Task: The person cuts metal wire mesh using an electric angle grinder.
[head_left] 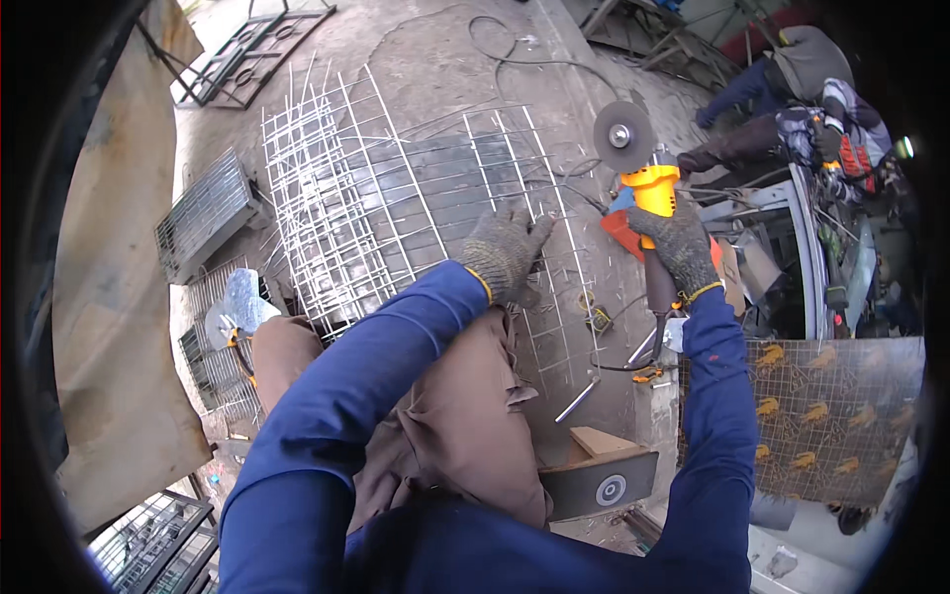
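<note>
My right hand (681, 247), in a grey knitted glove, is wrapped round the body of a yellow angle grinder (655, 188). The grinder is held up to the right, its dark round disc (621, 137) at the top; the picture does not show whether the disc spins. My left hand (507, 252), gloved alike, rests on the welded wire mesh (404, 198) in front of my knees, thumb apart from the other fingers. Some of its fingertips are hard to make out against the wires. The mesh lies in overlapping layers, denser at its left.
A co-worker (811, 69) crouches at the upper right beside metal frames (807, 247). On the left are a metal grating box (208, 213) and another disc tool (230, 322). A tape measure (596, 312), a metal tube (577, 399) and a cable (534, 59) lie on the floor.
</note>
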The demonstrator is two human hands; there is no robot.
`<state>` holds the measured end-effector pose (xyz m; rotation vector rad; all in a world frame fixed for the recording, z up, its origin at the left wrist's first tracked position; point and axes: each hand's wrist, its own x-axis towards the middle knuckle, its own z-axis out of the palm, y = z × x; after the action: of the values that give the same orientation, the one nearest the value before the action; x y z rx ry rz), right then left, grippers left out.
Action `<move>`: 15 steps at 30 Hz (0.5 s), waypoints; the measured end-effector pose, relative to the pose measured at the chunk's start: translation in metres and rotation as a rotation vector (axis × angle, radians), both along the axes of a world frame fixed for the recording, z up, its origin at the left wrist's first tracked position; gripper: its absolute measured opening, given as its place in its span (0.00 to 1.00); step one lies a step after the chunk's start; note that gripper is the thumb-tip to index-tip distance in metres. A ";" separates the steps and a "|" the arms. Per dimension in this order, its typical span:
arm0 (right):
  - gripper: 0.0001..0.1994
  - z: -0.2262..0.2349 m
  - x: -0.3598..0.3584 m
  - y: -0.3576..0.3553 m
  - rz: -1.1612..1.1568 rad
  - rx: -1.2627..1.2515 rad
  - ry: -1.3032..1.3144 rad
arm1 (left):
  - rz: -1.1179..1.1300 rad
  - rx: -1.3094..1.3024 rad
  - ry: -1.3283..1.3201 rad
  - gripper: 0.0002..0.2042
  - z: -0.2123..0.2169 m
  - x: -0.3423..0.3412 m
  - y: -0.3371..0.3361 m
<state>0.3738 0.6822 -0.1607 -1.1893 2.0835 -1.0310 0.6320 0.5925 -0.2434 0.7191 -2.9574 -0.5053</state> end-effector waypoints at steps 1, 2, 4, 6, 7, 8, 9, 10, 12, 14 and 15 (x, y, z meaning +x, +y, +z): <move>0.22 -0.002 -0.003 0.008 -0.017 0.074 0.051 | 0.008 0.037 -0.064 0.58 0.002 0.000 0.003; 0.22 -0.005 -0.006 0.015 -0.007 0.117 0.099 | 0.030 0.043 -0.117 0.58 0.004 0.000 0.005; 0.23 -0.013 -0.010 0.026 -0.018 0.149 0.089 | 0.009 0.075 -0.151 0.57 0.005 -0.001 0.008; 0.23 -0.023 -0.010 0.033 -0.026 0.167 0.064 | -0.006 0.109 -0.142 0.56 0.003 0.000 0.006; 0.23 -0.027 -0.010 0.036 0.001 0.148 0.056 | 0.003 0.125 -0.154 0.56 0.001 0.000 0.003; 0.23 -0.031 -0.008 0.040 -0.005 0.168 0.032 | 0.093 0.225 -0.064 0.55 -0.001 0.001 -0.001; 0.22 -0.035 -0.007 0.042 -0.022 0.189 0.021 | 0.186 0.320 0.023 0.55 -0.004 0.003 -0.006; 0.21 -0.038 -0.004 0.046 -0.005 0.149 0.021 | 0.193 0.317 0.030 0.55 -0.007 0.006 -0.010; 0.20 -0.043 0.000 0.050 -0.015 0.190 0.000 | 0.352 0.275 0.138 0.54 -0.014 0.014 -0.015; 0.20 -0.048 0.004 0.052 -0.021 0.217 -0.021 | 0.365 0.210 0.130 0.54 -0.022 0.020 -0.015; 0.20 -0.050 0.006 0.053 -0.039 0.222 -0.054 | 0.379 0.099 0.183 0.55 -0.025 0.022 -0.015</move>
<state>0.3801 0.7356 -0.2103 -1.0037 2.1231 -0.8141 0.6541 0.5778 -0.2687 1.1424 -2.5556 -0.6455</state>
